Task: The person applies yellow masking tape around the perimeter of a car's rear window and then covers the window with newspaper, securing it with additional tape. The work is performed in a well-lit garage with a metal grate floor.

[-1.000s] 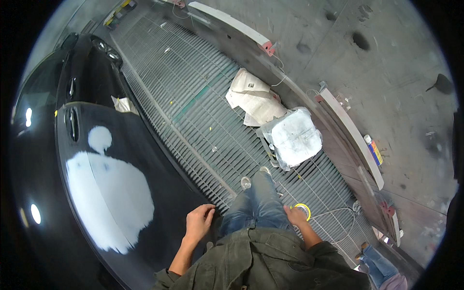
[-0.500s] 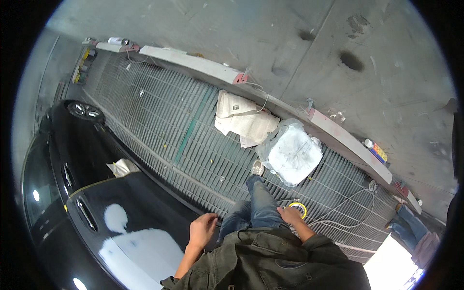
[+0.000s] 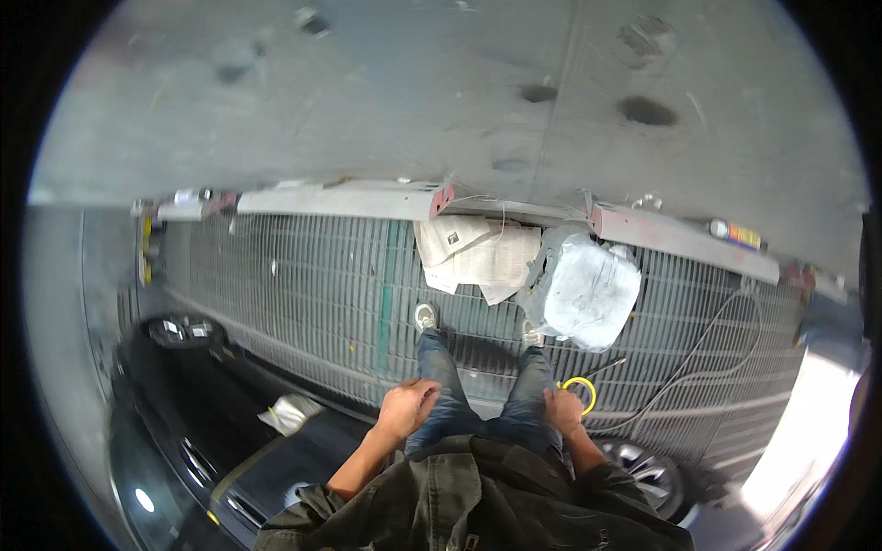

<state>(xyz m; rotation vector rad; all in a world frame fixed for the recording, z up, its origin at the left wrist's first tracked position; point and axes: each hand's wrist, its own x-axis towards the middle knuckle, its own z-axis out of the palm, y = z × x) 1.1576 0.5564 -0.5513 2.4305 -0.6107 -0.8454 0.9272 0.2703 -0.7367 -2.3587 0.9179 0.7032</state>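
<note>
My right hand (image 3: 563,410) hangs beside my right thigh, its fingers hooked round a roll of yellow tape (image 3: 593,397). Part of the ring sticks out past the fingers. Level with my left thigh, my left hand (image 3: 407,410) is closed, fingers curled in; whatever may be inside it is hidden. To the left and below it lies the side of a black car (image 3: 243,395), with a crumpled pale sheet (image 3: 290,415) on it and a strip of yellow tape (image 3: 243,466) running across it.
Slatted metal grating (image 3: 322,275) is underfoot. Ahead lie spread newspapers (image 3: 482,253) and a bulky bundle with a whitish top (image 3: 593,289). A grey hose (image 3: 675,381) loops at the right. Long pale beams (image 3: 340,199) edge the wall, one carrying a can (image 3: 735,233).
My view and body have turned left, toward the wall. Both feet now show on the grating, and the white patches on the car have mostly gone out of sight. The tape stays in my right hand.
</note>
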